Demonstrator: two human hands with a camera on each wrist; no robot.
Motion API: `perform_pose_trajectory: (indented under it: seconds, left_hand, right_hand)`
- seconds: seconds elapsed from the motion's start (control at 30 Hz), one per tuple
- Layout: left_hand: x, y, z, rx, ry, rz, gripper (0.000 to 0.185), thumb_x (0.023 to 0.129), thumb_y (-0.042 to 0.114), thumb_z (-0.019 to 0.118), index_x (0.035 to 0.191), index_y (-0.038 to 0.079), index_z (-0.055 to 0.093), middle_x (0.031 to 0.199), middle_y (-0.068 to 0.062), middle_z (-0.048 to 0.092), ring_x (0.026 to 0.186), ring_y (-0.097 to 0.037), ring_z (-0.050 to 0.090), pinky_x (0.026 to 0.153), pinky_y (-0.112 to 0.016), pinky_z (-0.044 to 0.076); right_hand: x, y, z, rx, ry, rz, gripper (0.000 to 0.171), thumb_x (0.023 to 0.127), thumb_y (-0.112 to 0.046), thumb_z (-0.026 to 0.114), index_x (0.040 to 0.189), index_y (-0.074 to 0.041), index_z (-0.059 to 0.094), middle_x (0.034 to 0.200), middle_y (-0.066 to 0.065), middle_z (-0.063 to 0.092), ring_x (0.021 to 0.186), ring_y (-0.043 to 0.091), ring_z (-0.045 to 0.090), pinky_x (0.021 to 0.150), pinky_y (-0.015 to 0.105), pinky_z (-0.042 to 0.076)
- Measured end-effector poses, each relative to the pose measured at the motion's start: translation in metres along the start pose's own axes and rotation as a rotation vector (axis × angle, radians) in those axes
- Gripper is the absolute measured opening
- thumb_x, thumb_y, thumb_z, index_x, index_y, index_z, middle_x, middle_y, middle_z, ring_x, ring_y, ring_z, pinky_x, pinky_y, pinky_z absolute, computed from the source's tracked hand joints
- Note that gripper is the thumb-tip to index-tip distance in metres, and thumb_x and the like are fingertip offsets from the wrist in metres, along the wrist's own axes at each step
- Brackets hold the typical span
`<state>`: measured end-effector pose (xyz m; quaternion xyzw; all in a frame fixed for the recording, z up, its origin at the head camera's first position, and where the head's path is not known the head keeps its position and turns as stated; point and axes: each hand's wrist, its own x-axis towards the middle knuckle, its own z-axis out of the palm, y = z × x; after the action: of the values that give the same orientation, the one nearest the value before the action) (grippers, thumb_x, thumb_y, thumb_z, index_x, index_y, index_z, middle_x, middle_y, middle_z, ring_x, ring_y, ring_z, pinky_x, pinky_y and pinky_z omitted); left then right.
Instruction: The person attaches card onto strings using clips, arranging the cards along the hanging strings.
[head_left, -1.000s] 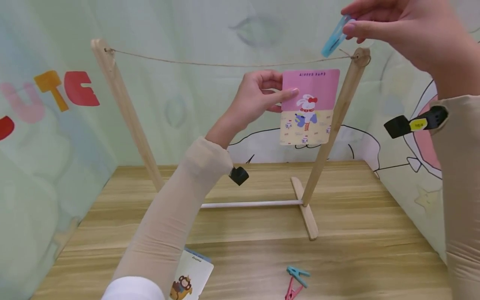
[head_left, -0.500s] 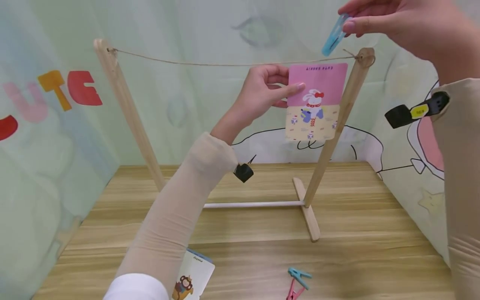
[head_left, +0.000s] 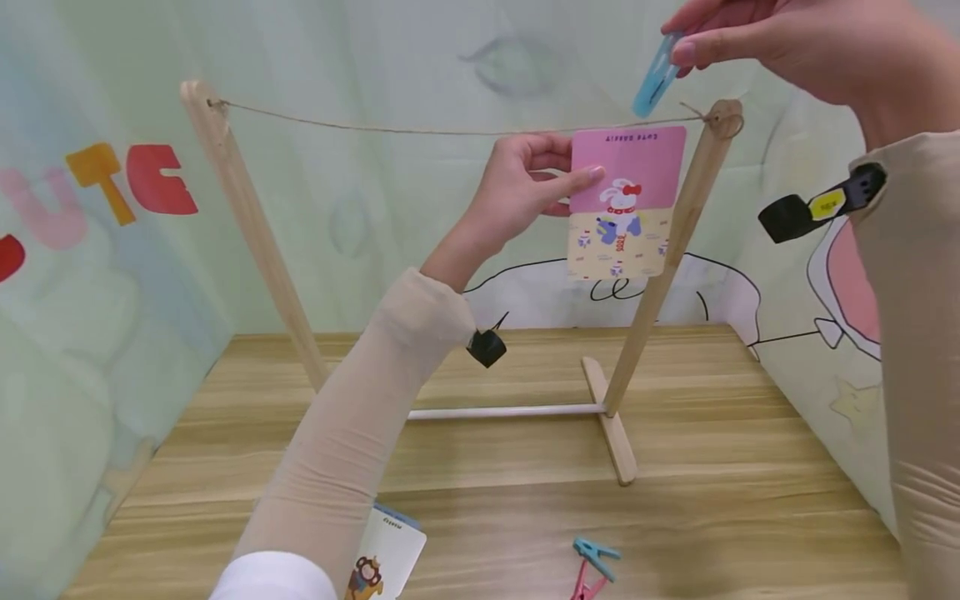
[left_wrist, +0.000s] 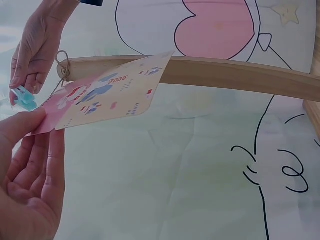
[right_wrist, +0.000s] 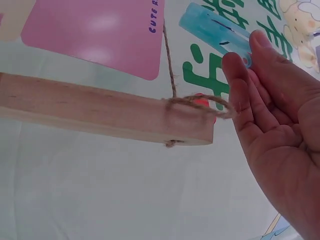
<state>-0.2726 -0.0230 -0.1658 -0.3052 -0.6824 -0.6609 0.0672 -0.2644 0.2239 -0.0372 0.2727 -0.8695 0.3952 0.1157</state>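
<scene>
The pink and cream picture card with a cartoon rabbit (head_left: 627, 202) hangs upside down with its top edge at the thin twine line (head_left: 390, 128), close beside the right-hand pale wooden post (head_left: 670, 250) of the small drying rack. The left hand (head_left: 525, 187) pinches the card's left edge, thumb on the front and fingers behind. Just above the card's top right corner, the right hand (head_left: 795, 50) holds a translucent blue plastic clothespin (head_left: 654, 75) by its upper end, its lower tip pointing down toward the twine but not touching it.

The left wrist view shows the card from beneath, tilted, with the post crossing behind it (the head view hides this slant). The right wrist view alone shows the twine knotted in a loop around the post's end, right beside the card's edge.

Leftward the twine runs bare to the other slanted wooden post (head_left: 251, 229). On the wooden surface (head_left: 750, 500) below lie a teal clothespin (head_left: 597, 553) touching a pink clothespin (head_left: 584, 583), and a white card with a brown animal (head_left: 378, 560) at the near edge.
</scene>
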Motion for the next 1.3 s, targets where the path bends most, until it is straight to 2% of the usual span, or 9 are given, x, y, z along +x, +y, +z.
perform_pose_trajectory:
  seconds: [0.1,0.2,0.43,0.6,0.83,1.3]
  left_hand:
    - [0.000,-0.001,0.000,-0.002,0.002,0.000,0.029,0.089,0.009,0.077,0.113,-0.002,0.068,0.098,-0.011,0.072,0.084,-0.024,0.070,0.072,-0.037,0.060]
    - [0.000,-0.001,0.000,-0.005,0.000,0.004,0.029,0.089,0.009,0.077,0.114,-0.002,0.067,0.099,-0.011,0.072,0.084,-0.024,0.070,0.072,-0.037,0.060]
    - [0.002,0.000,0.003,-0.020,-0.014,0.015,0.031,0.088,0.009,0.077,0.115,-0.002,0.067,0.100,-0.011,0.072,0.084,-0.025,0.070,0.073,-0.037,0.060]
    - [0.003,0.001,0.003,-0.022,-0.009,0.009,0.031,0.088,0.009,0.077,0.115,-0.002,0.067,0.099,-0.011,0.072,0.085,-0.025,0.070,0.073,-0.037,0.060]
    - [0.003,-0.001,0.004,-0.018,-0.007,-0.005,0.030,0.088,0.009,0.077,0.115,-0.002,0.067,0.099,-0.011,0.072,0.084,-0.025,0.070,0.072,-0.037,0.060]
    - [0.004,0.001,0.004,-0.023,0.005,0.010,0.029,0.089,0.009,0.077,0.114,-0.002,0.068,0.100,-0.011,0.071,0.082,-0.025,0.071,0.073,-0.036,0.060]
  right_hand:
    - [0.004,0.000,0.000,0.038,-0.041,-0.042,0.024,0.090,-0.005,0.073,0.112,0.003,0.068,0.100,0.007,0.070,0.089,0.019,0.064,0.084,0.012,0.046]
    - [0.007,-0.001,0.001,0.053,-0.056,-0.038,0.023,0.089,-0.005,0.074,0.109,0.004,0.069,0.097,0.007,0.071,0.085,0.017,0.067,0.080,0.012,0.048]
    - [0.010,-0.001,0.000,0.030,-0.072,-0.075,0.020,0.090,-0.003,0.072,0.108,0.006,0.069,0.096,0.007,0.071,0.084,0.017,0.067,0.079,0.012,0.049]
    - [0.012,-0.003,0.002,-0.040,-0.083,-0.060,0.020,0.091,-0.007,0.072,0.109,0.003,0.070,0.097,0.006,0.070,0.087,0.017,0.065,0.081,0.010,0.047]
    - [0.013,-0.005,0.007,-0.071,-0.108,-0.027,0.021,0.090,-0.009,0.074,0.107,0.003,0.068,0.099,0.008,0.068,0.088,0.019,0.065,0.080,0.010,0.047]
    - [0.014,-0.007,0.013,-0.131,-0.152,0.016,0.024,0.090,-0.014,0.075,0.109,0.000,0.069,0.099,0.007,0.069,0.086,0.016,0.066,0.075,0.017,0.047]
